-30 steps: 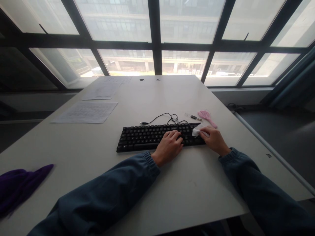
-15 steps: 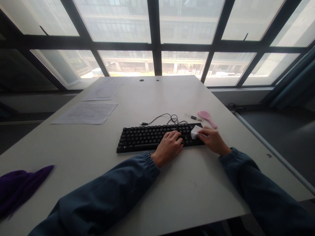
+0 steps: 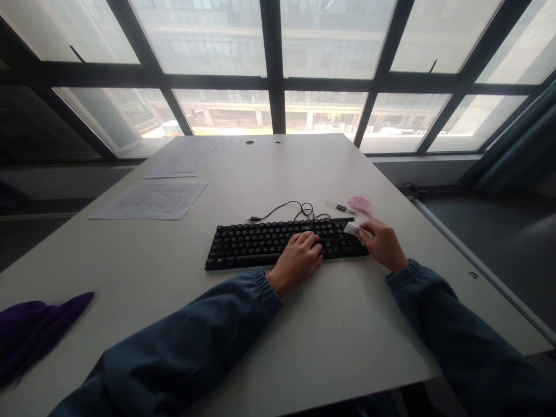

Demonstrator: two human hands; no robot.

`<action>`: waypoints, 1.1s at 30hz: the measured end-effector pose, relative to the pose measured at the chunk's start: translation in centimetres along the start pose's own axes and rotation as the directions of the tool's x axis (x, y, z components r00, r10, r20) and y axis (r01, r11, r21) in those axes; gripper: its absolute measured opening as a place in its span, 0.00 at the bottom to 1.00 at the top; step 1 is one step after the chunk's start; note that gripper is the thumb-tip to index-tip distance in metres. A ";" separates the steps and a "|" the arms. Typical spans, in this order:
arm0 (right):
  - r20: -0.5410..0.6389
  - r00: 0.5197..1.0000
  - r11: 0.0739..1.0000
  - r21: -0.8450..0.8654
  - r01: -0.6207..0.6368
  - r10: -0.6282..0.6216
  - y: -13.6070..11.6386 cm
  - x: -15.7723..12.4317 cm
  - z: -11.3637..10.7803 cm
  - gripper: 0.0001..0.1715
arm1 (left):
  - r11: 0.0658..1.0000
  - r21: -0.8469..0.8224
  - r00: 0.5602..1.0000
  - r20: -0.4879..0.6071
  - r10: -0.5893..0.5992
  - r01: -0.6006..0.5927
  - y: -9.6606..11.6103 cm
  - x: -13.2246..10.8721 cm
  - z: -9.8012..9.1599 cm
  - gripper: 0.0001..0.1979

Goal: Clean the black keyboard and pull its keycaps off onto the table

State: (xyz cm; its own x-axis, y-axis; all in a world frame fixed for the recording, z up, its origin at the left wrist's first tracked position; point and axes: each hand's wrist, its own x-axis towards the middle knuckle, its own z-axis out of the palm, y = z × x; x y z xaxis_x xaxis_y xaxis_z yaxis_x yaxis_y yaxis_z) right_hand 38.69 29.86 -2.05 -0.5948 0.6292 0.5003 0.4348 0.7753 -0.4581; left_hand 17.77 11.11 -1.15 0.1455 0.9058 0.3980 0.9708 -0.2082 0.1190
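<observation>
A black keyboard [image 3: 252, 240] lies on the white table, its cable bunched behind it. My left hand [image 3: 299, 259] holds the keyboard down, bent fingers pressed on the keys right of its middle. In my right hand [image 3: 382, 242], thumb and fingers pinch a small white tissue [image 3: 351, 229] over the number pad at the right end. Whether the tissue touches the keys is hard to tell. Just behind that hand lies a pink hairbrush [image 3: 359, 202], its handle partly hidden by the fingers.
A thin tool with a dark handle [image 3: 341, 207] lies left of the hairbrush. The cable's USB plug [image 3: 253, 218] rests behind the keyboard. Printed sheets [image 3: 150, 200] cover the table's left side. Purple cloth [image 3: 39, 330] sits at the near left. Windows stand beyond the table [image 3: 304, 168].
My right hand has shifted right and slightly away from me with the tissue, uncovering more of the number pad. My left hand stays in place on the keyboard.
</observation>
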 end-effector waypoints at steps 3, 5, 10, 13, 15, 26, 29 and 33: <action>-0.078 0.997 1.000 0.007 0.013 -0.012 -0.4 0.1 0.0 0.07 | 1.000 -0.014 1.000 -0.011 -0.004 0.004 0.2 0.1 0.0 0.11; -0.035 0.998 0.998 0.003 0.060 -0.059 -0.9 0.1 0.1 0.08 | 1.000 -0.026 1.000 -0.022 -0.008 0.007 0.4 0.4 -0.1 0.13; 0.173 0.961 0.972 0.132 0.195 -0.217 -3.3 -0.3 0.4 0.09 | 0.999 -0.044 0.998 -0.068 -0.018 0.015 1.2 1.5 -0.1 0.18; 0.139 0.951 0.923 0.312 0.224 -0.277 -5.0 -0.7 0.3 0.07 | 0.998 -0.064 0.995 -0.100 -0.001 -0.006 1.5 2.2 0.3 0.17; 0.097 0.949 0.885 0.400 0.239 -0.300 -5.8 -0.9 0.2 0.06 | 0.996 -0.090 0.993 -0.117 0.017 -0.028 1.4 2.5 0.7 0.12; 0.054 0.942 0.917 0.252 0.308 -0.331 -4.4 -0.7 0.9 0.08 | 0.999 0.038 0.987 -0.157 0.021 -0.015 0.3 2.3 0.6 0.04; 0.124 0.922 0.912 0.243 0.330 -0.366 -4.3 -0.8 0.9 0.12 | 0.999 -0.031 0.993 -0.117 -0.011 0.008 0.8 2.2 0.6 0.05; 0.169 0.898 0.889 0.298 0.348 -0.407 -4.6 -1.0 0.7 0.16 | 0.991 -0.133 0.995 -0.093 -0.044 0.031 1.5 1.9 0.0 0.08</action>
State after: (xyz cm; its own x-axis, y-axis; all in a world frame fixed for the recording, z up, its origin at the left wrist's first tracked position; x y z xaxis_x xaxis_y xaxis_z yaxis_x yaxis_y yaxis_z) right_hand 36.81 25.64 -1.00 -0.8250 0.2396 0.5118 -0.0217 0.8916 -0.4523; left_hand 19.53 12.56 -0.25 0.0848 0.8758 0.4751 0.9408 -0.2274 0.2513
